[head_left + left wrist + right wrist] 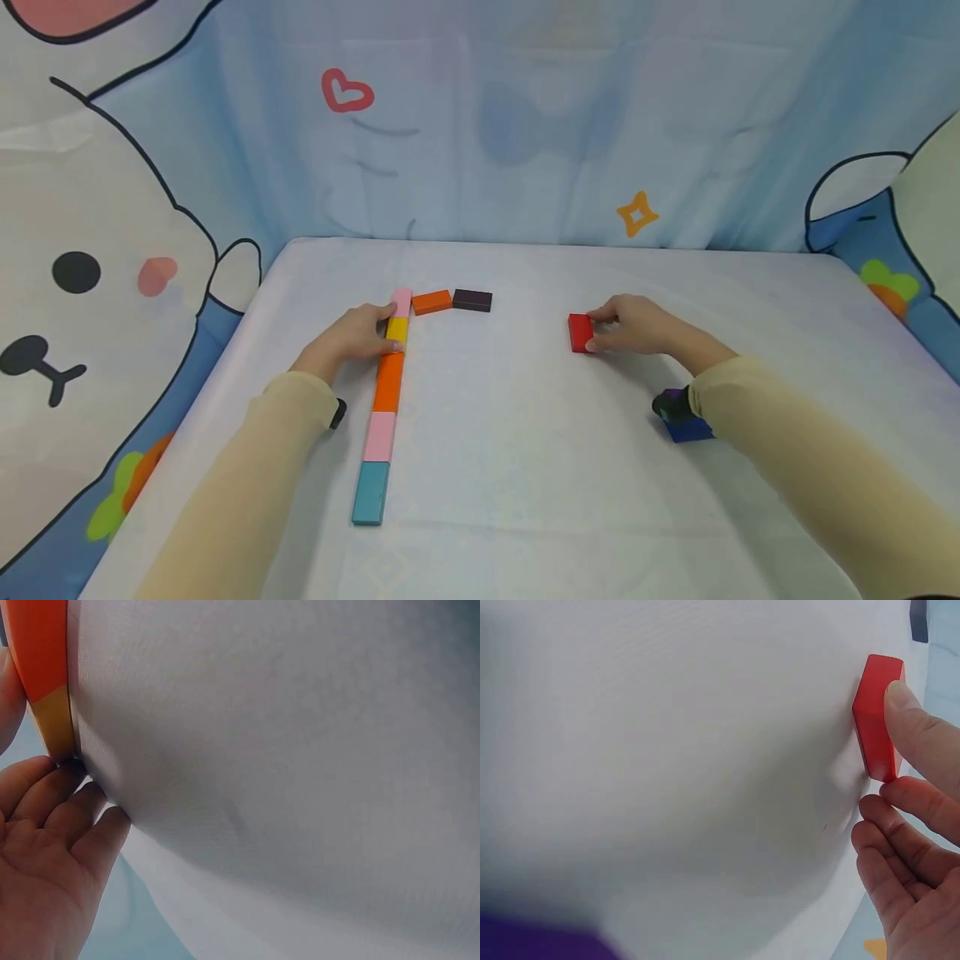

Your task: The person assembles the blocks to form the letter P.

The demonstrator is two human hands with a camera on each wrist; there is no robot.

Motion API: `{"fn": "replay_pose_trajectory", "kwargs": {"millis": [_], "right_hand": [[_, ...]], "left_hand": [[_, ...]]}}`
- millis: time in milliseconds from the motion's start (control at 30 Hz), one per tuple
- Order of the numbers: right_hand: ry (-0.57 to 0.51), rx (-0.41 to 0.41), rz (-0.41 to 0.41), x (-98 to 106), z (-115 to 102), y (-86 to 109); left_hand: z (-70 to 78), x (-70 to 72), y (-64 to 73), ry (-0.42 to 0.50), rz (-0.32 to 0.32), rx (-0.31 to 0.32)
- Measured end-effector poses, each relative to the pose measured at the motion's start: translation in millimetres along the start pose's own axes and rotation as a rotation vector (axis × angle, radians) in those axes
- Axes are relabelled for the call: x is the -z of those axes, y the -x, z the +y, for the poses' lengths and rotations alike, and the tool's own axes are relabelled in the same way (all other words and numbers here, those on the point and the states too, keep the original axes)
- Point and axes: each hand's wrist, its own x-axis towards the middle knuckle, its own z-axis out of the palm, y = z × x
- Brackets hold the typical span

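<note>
At the upper part of a row of flat blocks, my left hand (351, 337) pinches the yellow block (397, 328) between thumb and fingers. A pink block (402, 302) lies above it; below come an orange block (387, 385), a second pink block (379, 437) and a teal block (371, 493). My right hand (639, 325) holds a red block (579, 333), thumb on one end and index finger at the other. In the right wrist view the red block (871, 712) is on or just above the cloth; I cannot tell which.
Right of the row's top lie another orange block (432, 302), slightly tilted, and a dark block (472, 300) touching or nearly touching it. Blue (692, 430) and purple (672, 392) blocks lie partly hidden under my right wrist. A printed curtain (450, 167) hangs behind the white-covered table (510, 467).
</note>
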Motion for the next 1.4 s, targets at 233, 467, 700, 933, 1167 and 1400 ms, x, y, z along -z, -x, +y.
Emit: {"fn": "replay_pose_trajectory", "kwargs": {"millis": [233, 467, 700, 933, 1167, 1400], "right_hand": [[-0.015, 0.022, -0.012, -5, -18, -14.4], [-0.045, 0.007, -0.026, -10, -34, -26.5], [-0.061, 0.031, -0.026, -13, -46, -36.5], [-0.076, 0.071, -0.012, -17, -52, -46.7], [-0.085, 0.072, -0.011, -21, -58, -55.1], [-0.093, 0.075, -0.018, -23, -65, -60.8]], "left_hand": [[-2.8, -1.0, -1.5, -0.004, 0.002, -0.005], [-3.9, -1.6, -1.5, -0.009, 0.007, -0.014], [-2.8, -1.0, -2.4, -0.007, 0.01, -0.012], [-0.9, -0.4, -2.4, 0.008, 0.007, -0.005], [-1.2, -0.4, -2.5, 0.005, 0.009, -0.012], [-2.4, -0.4, -1.7, 0.006, 0.012, -0.021]]}}
